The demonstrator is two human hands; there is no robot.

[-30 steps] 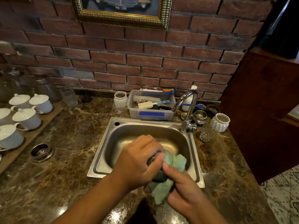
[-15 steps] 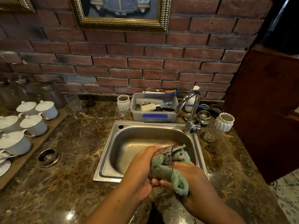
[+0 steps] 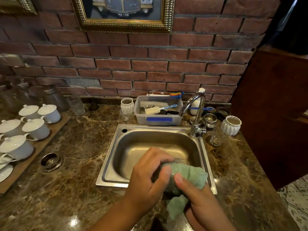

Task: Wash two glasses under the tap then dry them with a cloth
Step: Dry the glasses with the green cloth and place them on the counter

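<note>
The glass (image 3: 180, 161) is held in the air over the front right part of the sink (image 3: 108, 157), between the two hands and touching both. The left hand (image 3: 146, 177) comes at it from the left and grips its body, fingers curled over the far side and thumb on the near side. The right hand (image 3: 198, 202) comes from the near right and grips the green cloth (image 3: 191, 174), which is bunched round the glass. Its thumb presses the cloth against the near side, just beside the left thumb.

Cloth and fingers hide most of the glass. Only a clear edge shows beyond the left fingertips, on the far side. From that, the long axis seems to run away from the person and a little to the right, more on its side than upright. Which end is the mouth cannot be told.

The step in hand looks like drying. The next wipe probably turns on that axis: the left hand, wrapped round the girth, is placed to twist the glass while the right hand holds the cloth to it.

No water shows at the tap (image 3: 198, 114). A second glass (image 3: 216, 137) stands upright on the bench (image 3: 75, 164), just right of the tap. It is well apart from both hands and nearer the right one. Whether it is dry cannot be told.
</note>
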